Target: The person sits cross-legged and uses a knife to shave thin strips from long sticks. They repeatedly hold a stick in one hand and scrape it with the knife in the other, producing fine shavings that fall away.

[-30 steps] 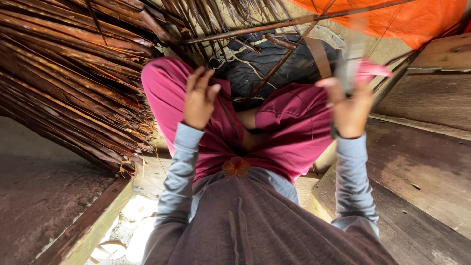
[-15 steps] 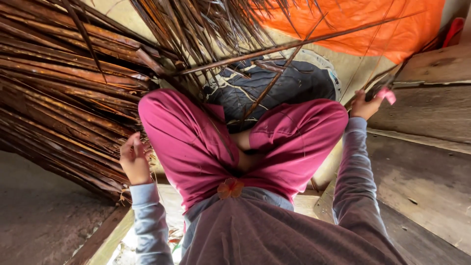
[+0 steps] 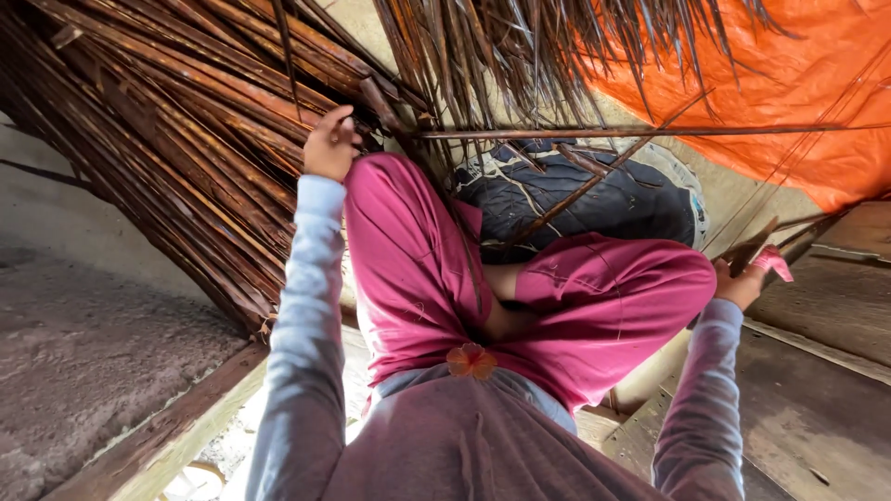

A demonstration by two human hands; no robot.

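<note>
Gripping dry ribbed fronds [image 3: 176,139], left hand [image 3: 327,144]; right hand [image 3: 740,283] clasps stick [image 3: 754,246].

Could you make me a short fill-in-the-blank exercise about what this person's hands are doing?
1. The left hand reaches into a stack of dried, brown ____.
2. The right hand holds a knife with a ____ handle.
3. The sheet hanging at upper right is ____.
4. The person's trousers are ____.

Missing words: palm fronds; pink; orange; magenta
</note>
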